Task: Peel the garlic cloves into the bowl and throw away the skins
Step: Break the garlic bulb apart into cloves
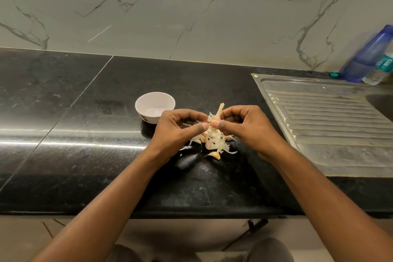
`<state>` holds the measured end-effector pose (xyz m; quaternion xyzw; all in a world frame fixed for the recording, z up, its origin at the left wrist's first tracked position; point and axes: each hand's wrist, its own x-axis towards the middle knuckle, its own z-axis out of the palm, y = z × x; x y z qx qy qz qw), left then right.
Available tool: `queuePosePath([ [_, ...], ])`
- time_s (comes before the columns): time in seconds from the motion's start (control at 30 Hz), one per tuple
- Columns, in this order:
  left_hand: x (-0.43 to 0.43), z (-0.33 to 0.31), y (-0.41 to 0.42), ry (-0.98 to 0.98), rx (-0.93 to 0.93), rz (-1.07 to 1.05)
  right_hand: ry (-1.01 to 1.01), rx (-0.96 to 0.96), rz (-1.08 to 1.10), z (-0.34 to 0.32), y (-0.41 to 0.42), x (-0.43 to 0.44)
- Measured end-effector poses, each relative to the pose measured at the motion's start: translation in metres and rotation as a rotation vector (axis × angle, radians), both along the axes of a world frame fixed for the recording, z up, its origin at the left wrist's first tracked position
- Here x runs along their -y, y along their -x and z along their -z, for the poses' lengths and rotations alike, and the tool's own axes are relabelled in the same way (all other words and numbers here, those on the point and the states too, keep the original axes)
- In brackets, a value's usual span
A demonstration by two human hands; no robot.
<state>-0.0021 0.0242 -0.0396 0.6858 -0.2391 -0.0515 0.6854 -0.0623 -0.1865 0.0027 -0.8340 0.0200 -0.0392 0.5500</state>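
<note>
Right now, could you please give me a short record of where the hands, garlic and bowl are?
Left hand: pinches the garlic head from its left
Right hand: pinches the same garlic head at the stem
Skins: loose pile on the black counter, below the hands
Loose clove: unpeeled, at the pile's near edge
Bowl: white, upright, behind the left hand; no cloves visible inside
Sink drainboard: to the right

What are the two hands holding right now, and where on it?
Both pinch the pale papery garlic bulb remnant: the left hand on its left side, the right hand just below its dry stalk.
</note>
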Motion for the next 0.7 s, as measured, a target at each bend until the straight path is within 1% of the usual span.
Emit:
queuePosePath([
  [0.13,0.0008,0.0003,0.0027,-0.025,0.040,0.080,0.014,0.002,0.007,-0.0008,-0.0013,-0.0063],
  [0.2,0.0009,0.0006,0.0027,-0.014,0.049,0.080,0.007,-0.003,0.010,-0.0016,-0.0022,-0.0081],
  [0.33,0.0007,0.0015,0.0026,-0.006,0.061,0.053,-0.083,-0.029,-0.027,-0.0044,-0.0005,-0.0039],
  [0.47,0.0005,0.0015,0.0016,-0.023,0.097,0.026,-0.064,-0.039,-0.037,-0.0053,0.0013,-0.0042],
  [0.7,-0.0002,0.0027,0.0026,-0.021,0.130,0.047,-0.039,-0.023,-0.032,-0.0080,0.0001,-0.0104],
])
